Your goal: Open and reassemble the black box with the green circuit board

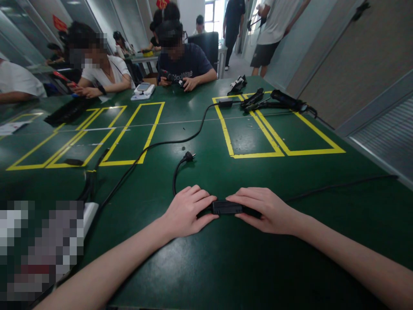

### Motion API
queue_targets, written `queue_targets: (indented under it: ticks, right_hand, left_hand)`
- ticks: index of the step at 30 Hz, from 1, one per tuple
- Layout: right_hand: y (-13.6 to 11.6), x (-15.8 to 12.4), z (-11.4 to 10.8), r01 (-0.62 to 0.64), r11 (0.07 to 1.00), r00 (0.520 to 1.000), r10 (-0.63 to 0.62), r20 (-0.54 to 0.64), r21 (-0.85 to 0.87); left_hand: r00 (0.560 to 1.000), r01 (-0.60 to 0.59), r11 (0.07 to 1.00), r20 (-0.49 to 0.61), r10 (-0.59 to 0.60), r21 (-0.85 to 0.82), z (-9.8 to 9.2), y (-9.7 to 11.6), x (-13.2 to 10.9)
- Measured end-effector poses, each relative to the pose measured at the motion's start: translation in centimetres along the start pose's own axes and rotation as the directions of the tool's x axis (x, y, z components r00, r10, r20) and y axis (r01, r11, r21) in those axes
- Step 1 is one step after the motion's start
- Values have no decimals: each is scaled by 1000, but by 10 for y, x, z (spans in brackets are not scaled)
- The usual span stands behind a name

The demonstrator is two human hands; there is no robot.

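A black power adapter point(227, 207), long and box-shaped, lies level between my two hands just above or on the green table. My left hand point(192, 211) is closed about its left end, where a thick black cord point(175, 177) runs up behind the fingers to a two-pin plug point(189, 156) on the table. At the other end, my right hand point(266, 210) grips with thumb below and fingers above. Beyond the right hand a thin black cable point(338, 186) stretches towards the right edge. Both ends of the adapter are partly hidden by my fingers.
Yellow tape rectangles point(254, 155) mark the green table point(193, 275). Another black cable point(161, 143) crosses it to black tools point(284, 101) at the far right. A blurred white-edged item point(88, 219) sits at left. Several people sit opposite, one person point(185, 60) handling a dark device.
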State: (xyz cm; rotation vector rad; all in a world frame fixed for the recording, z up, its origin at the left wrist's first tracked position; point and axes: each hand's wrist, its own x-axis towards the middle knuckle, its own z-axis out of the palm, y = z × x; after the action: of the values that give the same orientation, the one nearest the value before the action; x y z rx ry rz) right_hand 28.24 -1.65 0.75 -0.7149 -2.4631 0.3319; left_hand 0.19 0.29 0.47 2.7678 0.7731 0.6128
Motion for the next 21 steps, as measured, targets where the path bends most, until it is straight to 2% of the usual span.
queue_targets:
  ticks: [8, 14, 21]
  right_hand:
    - [0, 4, 5, -17, 999, 1000, 18, 14, -48]
    - [3, -2, 4, 55, 987, 998, -57, -9, -154]
    - [2, -7, -1, 131, 947, 982, -164, -91, -292]
  left_hand:
    - [999, -49, 999, -10, 50, 23, -1, 0, 0]
    - [997, -30, 999, -73, 33, 41, 3, -2, -1]
    - [994, 2, 1000, -112, -4, -23, 0, 1, 0]
